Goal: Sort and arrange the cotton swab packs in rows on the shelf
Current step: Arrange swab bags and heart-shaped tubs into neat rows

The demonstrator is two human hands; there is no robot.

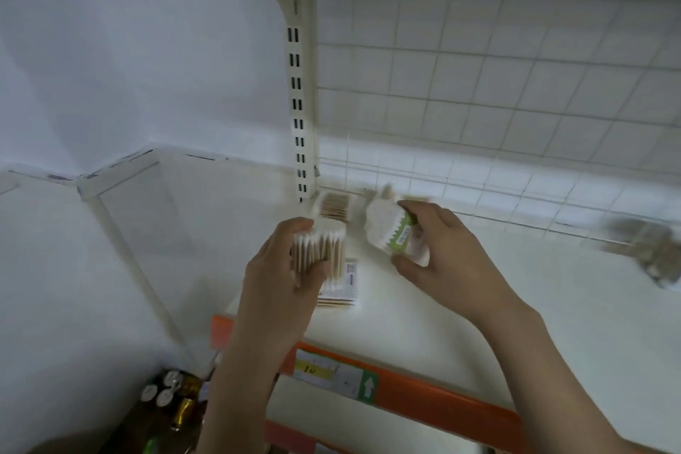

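My left hand [283,269] grips a clear pack of wooden-stick cotton swabs [320,245] just above the white shelf [479,306]. My right hand [446,251] holds a second swab pack with a green label [394,232], tilted, to the right of the first. Another swab pack [334,205] lies flat at the back of the shelf by the upright post. A flat pack [344,289] lies under my left hand's pack, its printed label showing. A blurred heap of packs [652,251] sits at the far right.
A white slotted upright post [300,103] rises at the shelf's back left, beside a wire grid back panel [497,66]. An orange price rail with a label [335,378] runs along the front edge. Bottles with gold caps [173,398] stand on a lower level at bottom left.
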